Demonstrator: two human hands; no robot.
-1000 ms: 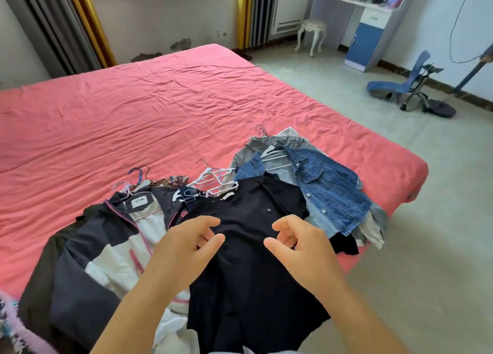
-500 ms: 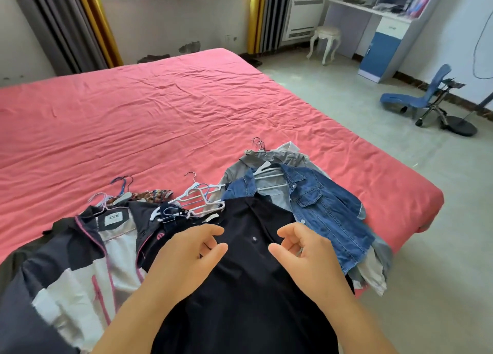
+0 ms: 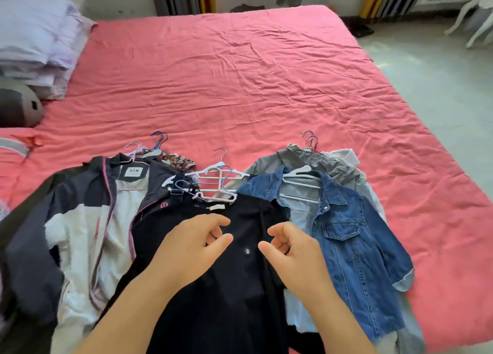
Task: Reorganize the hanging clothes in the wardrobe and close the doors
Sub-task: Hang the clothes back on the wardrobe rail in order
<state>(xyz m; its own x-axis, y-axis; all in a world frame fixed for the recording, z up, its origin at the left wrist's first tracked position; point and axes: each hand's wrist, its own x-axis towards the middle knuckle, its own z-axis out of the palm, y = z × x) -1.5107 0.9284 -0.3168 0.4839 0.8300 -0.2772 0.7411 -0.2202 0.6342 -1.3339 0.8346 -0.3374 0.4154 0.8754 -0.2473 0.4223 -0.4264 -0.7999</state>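
Bed (image 3: 240, 73): pink sheet, fills most of the view; clothes lie in a row along its near edge.
Clothes: striped jacket (image 3: 80, 233) at left, black shirt (image 3: 226, 287) in the middle, denim jacket (image 3: 354, 241) at right, all on hangers with hooks pointing to the far side.
Black shirt: long axis runs near to far, collar far, hem near; it lies directly under both hands.
Hangers (image 3: 210, 180): a loose white and blue cluster just beyond the shirt's collar.
Left hand (image 3: 192, 244): over the shirt's left chest, fingers curled, seemingly empty; contact with the cloth is hard to judge.
Right hand (image 3: 296, 249): over the right chest, likewise curled, apart from the left.
Nearer hand: left sits slightly closer to the hangers.
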